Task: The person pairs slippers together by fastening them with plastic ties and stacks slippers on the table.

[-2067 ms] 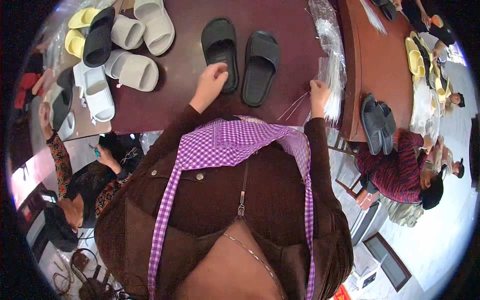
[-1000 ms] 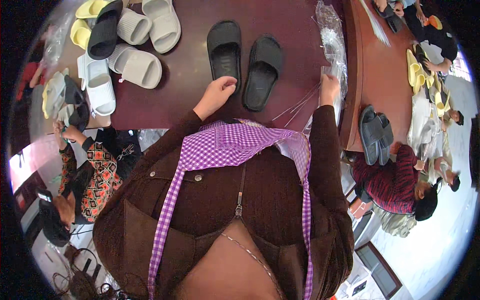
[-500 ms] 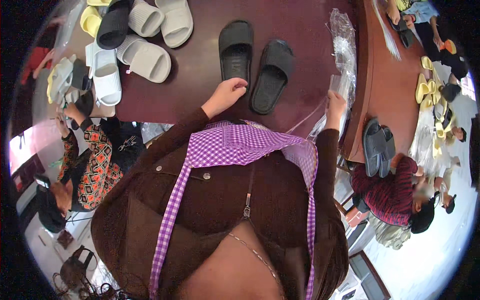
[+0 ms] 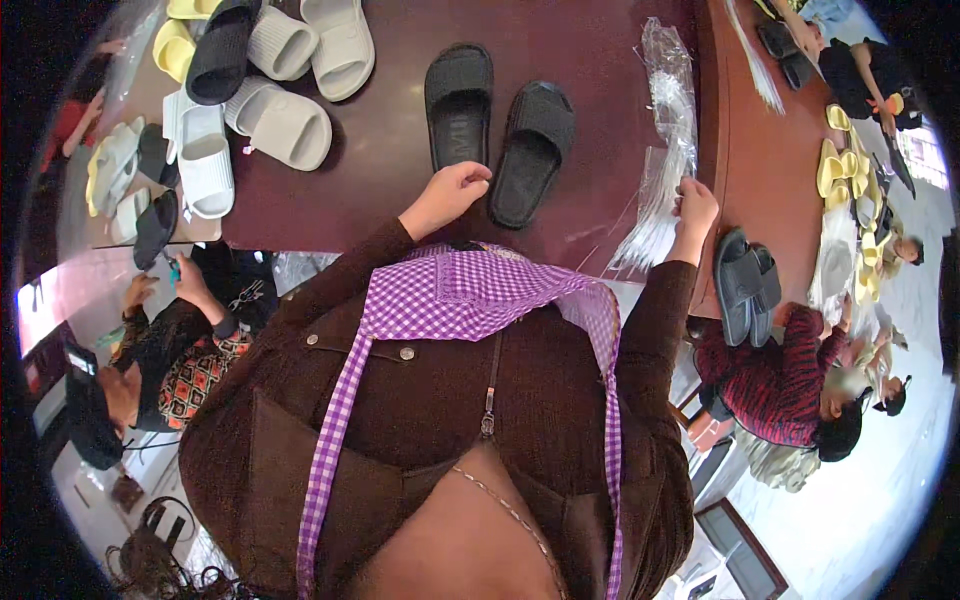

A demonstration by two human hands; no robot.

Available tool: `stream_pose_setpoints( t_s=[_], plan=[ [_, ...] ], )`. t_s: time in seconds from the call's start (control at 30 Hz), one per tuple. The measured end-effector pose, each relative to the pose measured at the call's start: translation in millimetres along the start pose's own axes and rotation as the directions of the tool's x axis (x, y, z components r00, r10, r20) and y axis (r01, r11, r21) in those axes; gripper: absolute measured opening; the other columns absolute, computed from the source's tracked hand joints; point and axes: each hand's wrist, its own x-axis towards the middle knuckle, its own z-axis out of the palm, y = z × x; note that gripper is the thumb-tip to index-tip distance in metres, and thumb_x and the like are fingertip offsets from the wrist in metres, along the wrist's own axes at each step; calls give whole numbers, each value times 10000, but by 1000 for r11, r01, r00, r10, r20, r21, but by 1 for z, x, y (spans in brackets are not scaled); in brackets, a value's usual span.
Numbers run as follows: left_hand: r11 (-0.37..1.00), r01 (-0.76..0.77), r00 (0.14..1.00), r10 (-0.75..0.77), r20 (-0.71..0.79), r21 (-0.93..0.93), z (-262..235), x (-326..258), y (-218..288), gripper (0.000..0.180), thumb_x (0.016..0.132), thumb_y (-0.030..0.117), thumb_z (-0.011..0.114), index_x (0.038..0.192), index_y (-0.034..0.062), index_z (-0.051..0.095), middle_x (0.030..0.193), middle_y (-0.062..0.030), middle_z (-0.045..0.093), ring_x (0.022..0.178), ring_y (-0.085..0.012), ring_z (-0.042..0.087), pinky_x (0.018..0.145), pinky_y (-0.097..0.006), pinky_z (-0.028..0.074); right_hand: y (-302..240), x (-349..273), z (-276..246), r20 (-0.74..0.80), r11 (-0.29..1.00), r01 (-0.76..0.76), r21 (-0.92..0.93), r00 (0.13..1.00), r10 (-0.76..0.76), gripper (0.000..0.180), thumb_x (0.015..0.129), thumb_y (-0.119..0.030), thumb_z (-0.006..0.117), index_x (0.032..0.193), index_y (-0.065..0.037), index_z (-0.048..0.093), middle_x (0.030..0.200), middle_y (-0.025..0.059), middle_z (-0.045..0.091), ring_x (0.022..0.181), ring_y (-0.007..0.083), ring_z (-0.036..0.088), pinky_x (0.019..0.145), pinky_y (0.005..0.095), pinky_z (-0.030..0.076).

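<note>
A pair of black slide sandals lies on the dark red table before me, the left slide (image 4: pixel 459 100) and the right slide (image 4: pixel 533 150) side by side, heels toward me. My left hand (image 4: pixel 447 197) is closed in a pinch at the heel of the left slide; what its fingers hold, if anything, is too small to make out. To the right, my right hand (image 4: pixel 694 215) has its fingers pinched at a bundle of thin clear plastic strands (image 4: pixel 650 225). The strands fan out of a clear plastic sleeve (image 4: pixel 668 90) toward the table's near edge.
At the left are grey slides (image 4: pixel 290 128), a white slide (image 4: pixel 208 160), another black slide (image 4: pixel 222 50) and yellow ones. Right of me a brown table (image 4: pixel 765 170) bears dark slides (image 4: pixel 745 285). A co-worker (image 4: pixel 190 340) at the left handles a black slide (image 4: pixel 155 228); others work at right.
My right hand has moved slightly right and toward me, along the strands, which now spread out beside it. The left hand stays by the left slide. The co-worker at left now has a black slide raised.
</note>
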Motion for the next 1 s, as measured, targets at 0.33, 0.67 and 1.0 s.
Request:
stream_pose_setpoints(
  t_s=[0.33,0.67,1.0],
  plan=[
    [999,1,999,1,50,-44,1,-2,2,252,850,134,542,1047,-21,561,866,-45,603,765,-112,548,693,-258,456,3,-3,-1,-144,996,1,90,990,12,168,781,-144,613,857,6,621,730,53,577,617,133,529,496,267,426],
    [997,-15,999,17,28,-74,1,5,5,268,820,141,559,1011,-45,584,888,-112,638,804,-160,585,730,-281,461,-69,-36,-18,-81,832,91,548,995,-56,77,799,-75,584,822,-2,591,628,27,496,508,111,436,469,251,374],
    [956,-103,990,126,70,-274,22,7,75,218,831,133,560,947,-47,600,803,-67,617,689,-125,557,630,-259,455,-81,-149,78,450,910,413,34,807,-383,69,828,-75,576,849,-16,608,644,-11,540,554,85,494,493,214,376]
  ],
)
